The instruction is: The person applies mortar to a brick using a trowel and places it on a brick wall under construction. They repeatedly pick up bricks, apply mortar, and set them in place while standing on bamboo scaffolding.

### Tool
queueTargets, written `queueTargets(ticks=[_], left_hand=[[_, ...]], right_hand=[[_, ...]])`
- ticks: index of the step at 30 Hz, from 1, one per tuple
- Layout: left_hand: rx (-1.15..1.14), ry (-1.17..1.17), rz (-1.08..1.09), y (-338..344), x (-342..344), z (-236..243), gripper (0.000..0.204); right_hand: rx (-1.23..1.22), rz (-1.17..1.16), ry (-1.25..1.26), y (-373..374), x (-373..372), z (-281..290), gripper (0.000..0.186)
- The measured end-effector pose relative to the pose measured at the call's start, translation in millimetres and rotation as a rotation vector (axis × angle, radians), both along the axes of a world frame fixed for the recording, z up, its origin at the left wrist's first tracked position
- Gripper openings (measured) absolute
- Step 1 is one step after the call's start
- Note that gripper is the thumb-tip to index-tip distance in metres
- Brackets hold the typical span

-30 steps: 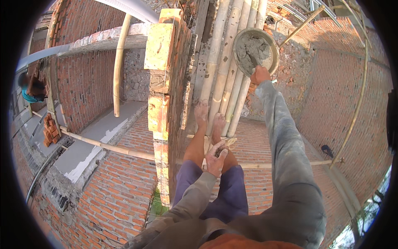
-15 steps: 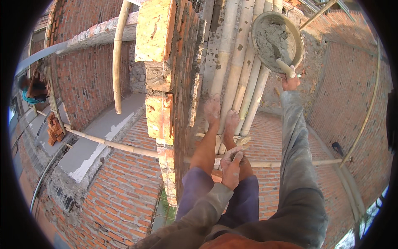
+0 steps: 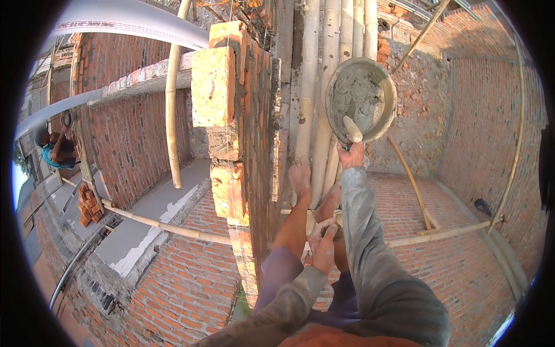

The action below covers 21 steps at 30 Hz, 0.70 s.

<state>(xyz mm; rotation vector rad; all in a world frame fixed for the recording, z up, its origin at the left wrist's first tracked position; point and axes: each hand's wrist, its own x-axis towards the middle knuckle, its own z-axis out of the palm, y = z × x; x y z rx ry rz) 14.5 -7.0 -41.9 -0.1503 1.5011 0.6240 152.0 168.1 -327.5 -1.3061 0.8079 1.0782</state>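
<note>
A round tub (image 3: 392, 107) of wet grey mortar (image 3: 359, 87) rests on bamboo poles in front of my feet. My right hand (image 3: 351, 155) is closed on its near rim. Just above that hand, a trowel's pale handle (image 3: 353, 129) slants over the rim, its blade partly sunk in the mortar. Low by my shins, my left hand (image 3: 322, 246) is closed with the thumb on top; whatever it may hold is hidden. To my left rises a narrow brick wall (image 3: 254, 115), with a thin string line (image 3: 229, 115) stretched along its end bricks.
My bare feet stand on the bamboo poles (image 3: 309, 75), high above brick walls below. A horizontal bamboo pole (image 3: 173, 228) crosses at left, and another hangs upright (image 3: 172, 110). At far left, another person (image 3: 58, 147) is near a brick stack (image 3: 88, 205).
The tub has shifted left over the bamboo poles and nearer to me, with my right hand still at its rim. My view has tilted; the left hand stays closed near my shins.
</note>
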Motion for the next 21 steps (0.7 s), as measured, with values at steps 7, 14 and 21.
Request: queueTargets(ticks=[7, 14, 21], left_hand=[[-0.047, 0.070, 0.056, 4, -2, -9, 0.024], [0.044, 0.101, 0.164, 14, 9, -18, 0.017], [-0.015, 0.078, 0.144, 22, 7, -24, 0.023]], right_hand=[[-0.045, 0.711, -0.065, -93, 20, 41, 0.040], [-0.090, 0.975, -0.454, -26, 70, 153, 0.040], [-0.108, 1.750, -0.169, 51, 55, 111, 0.036]])
